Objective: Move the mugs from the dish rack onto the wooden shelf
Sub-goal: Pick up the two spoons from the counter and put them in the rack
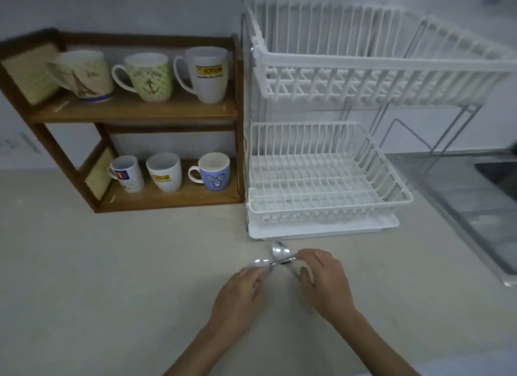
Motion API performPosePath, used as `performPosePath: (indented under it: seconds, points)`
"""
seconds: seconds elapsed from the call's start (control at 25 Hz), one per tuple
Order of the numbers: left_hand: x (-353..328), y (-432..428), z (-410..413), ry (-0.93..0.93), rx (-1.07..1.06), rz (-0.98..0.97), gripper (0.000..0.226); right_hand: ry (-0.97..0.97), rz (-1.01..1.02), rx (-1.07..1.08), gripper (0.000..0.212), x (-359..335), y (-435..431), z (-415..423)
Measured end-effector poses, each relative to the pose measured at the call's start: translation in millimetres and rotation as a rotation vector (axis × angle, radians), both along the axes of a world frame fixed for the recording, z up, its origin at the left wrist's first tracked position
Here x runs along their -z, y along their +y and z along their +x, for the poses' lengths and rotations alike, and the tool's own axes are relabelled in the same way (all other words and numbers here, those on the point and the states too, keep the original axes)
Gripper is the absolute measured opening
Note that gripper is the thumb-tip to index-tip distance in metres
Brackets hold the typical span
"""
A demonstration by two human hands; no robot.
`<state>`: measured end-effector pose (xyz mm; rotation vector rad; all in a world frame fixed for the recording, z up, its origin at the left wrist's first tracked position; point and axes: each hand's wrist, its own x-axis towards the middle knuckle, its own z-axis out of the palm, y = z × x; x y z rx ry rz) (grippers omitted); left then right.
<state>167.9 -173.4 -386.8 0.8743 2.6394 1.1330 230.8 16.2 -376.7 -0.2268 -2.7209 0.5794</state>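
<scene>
The wooden shelf (134, 111) stands at the left with three mugs on each level. On top are an Eiffel-tower mug (86, 74), an anchor mug (148, 77) and a tall white logo mug (208, 73). Below are a white mug (127, 174), a second white logo mug (165, 172) and a blue face mug (214, 172). The white two-tier dish rack (330, 207) to the right holds no mugs. On the counter in front of it, my left hand (240, 294) and my right hand (321, 277) both pinch metal spoons (279, 251).
A steel sink and drainboard (481, 213) run along the right edge. The rack sits on a white drip tray (321, 230). The beige countertop (112, 263) spreads out to the left of my hands.
</scene>
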Motion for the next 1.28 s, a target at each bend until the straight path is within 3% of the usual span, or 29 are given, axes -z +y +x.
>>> performPosePath:
  seconds: [0.12,0.28,0.4,0.56,0.68,0.76,0.88,0.96,1.12,1.28]
  points:
    - [20,46,25,0.010,0.039,-0.119,0.042,-0.223,0.015,0.087,0.034,17,38,10]
    - [32,84,51,0.184,0.069,-0.385,0.046,-0.286,0.099,-0.076,0.048,29,68,-7]
    - [32,91,60,0.310,-0.009,-0.412,0.037,-0.355,0.263,-0.259,0.046,28,74,-32]
    - [28,78,58,0.308,-0.119,-0.421,0.028,-0.435,0.414,-0.314,0.035,26,72,-49]
    - [24,68,48,0.339,-0.202,-0.519,0.026,-0.482,0.343,-0.379,0.033,20,70,-54]
    - [24,67,37,0.256,-0.297,-0.543,0.022,-0.559,0.239,-0.413,0.028,14,68,-57]
    - [23,67,25,0.046,-0.303,-0.456,0.029,-0.738,0.184,-0.474,0.009,2,71,-67]
    - [17,67,24,-0.019,-0.290,-0.352,0.027,-0.817,0.172,-0.526,0.010,-12,77,-73]
    - [9,60,30,-0.137,-0.182,-0.176,0.008,-0.683,0.012,-0.564,0.015,-49,96,-71]
    - [-24,64,29,-0.250,-0.083,0.087,0.022,-0.546,-0.415,-0.617,0.014,-102,127,-59]
